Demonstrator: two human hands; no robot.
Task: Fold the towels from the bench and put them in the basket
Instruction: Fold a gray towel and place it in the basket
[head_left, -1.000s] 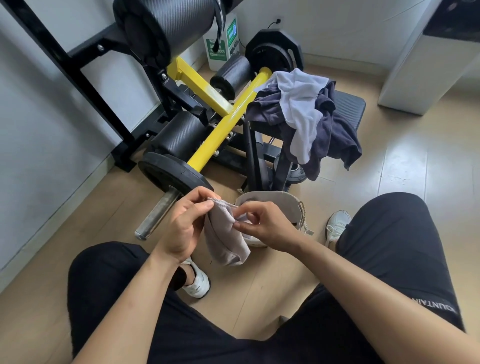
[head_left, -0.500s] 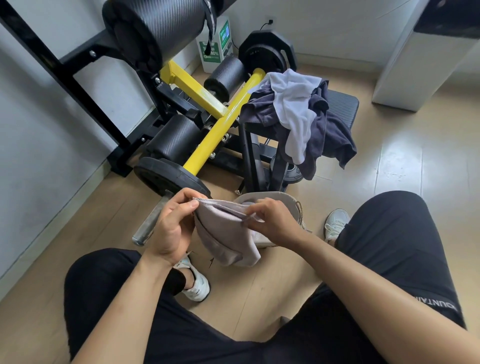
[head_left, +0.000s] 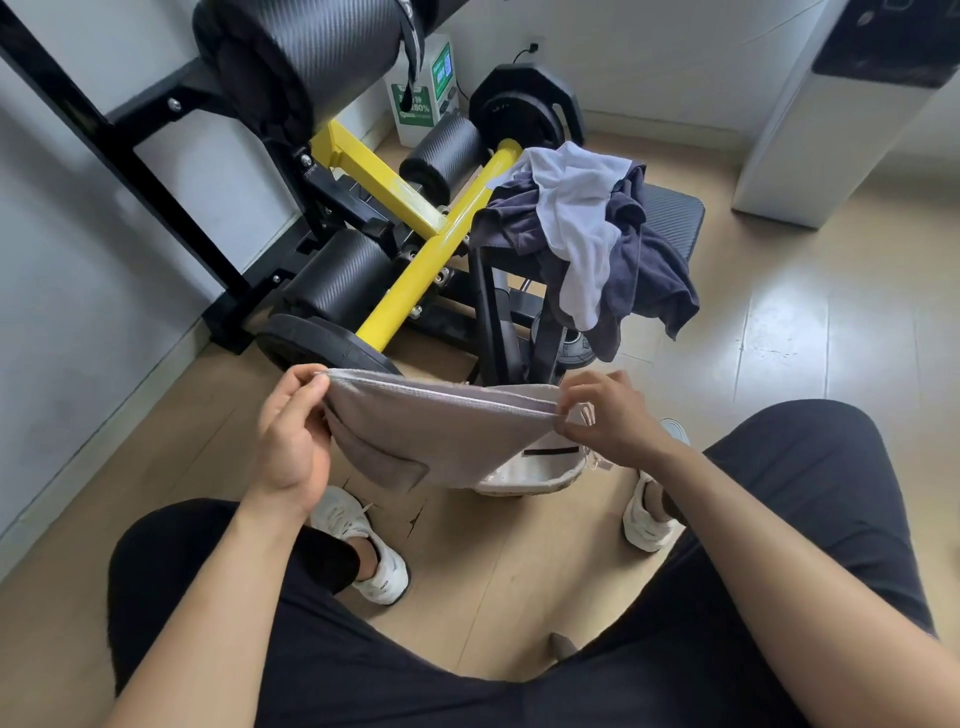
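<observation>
Grey towel (head_left: 441, 431) is stretched between both hands. Its top edge is taut, with the long axis running 9-to-3 and the right end a touch lower. Left hand (head_left: 291, 431) pinches the 9 o'clock corner between thumb and fingers; right hand (head_left: 608, 415) pinches the 3 o'clock corner. The cloth hangs below that edge, with a doubled flap showing at lower left.

Basket (head_left: 530, 486) sits on the floor under and behind the towel's right half, about 7 o'clock from the right hand. The right hand is the nearer one for the drop.

My read: the next fold closes the two corners together along the 9–3 axis, then the towel goes down into the basket.

Left to do: white towel (head_left: 576, 218) and dark towel (head_left: 654, 270), heaped on the counter (head_left: 675, 208) at 12 o'clock, well apart from both hands.
</observation>
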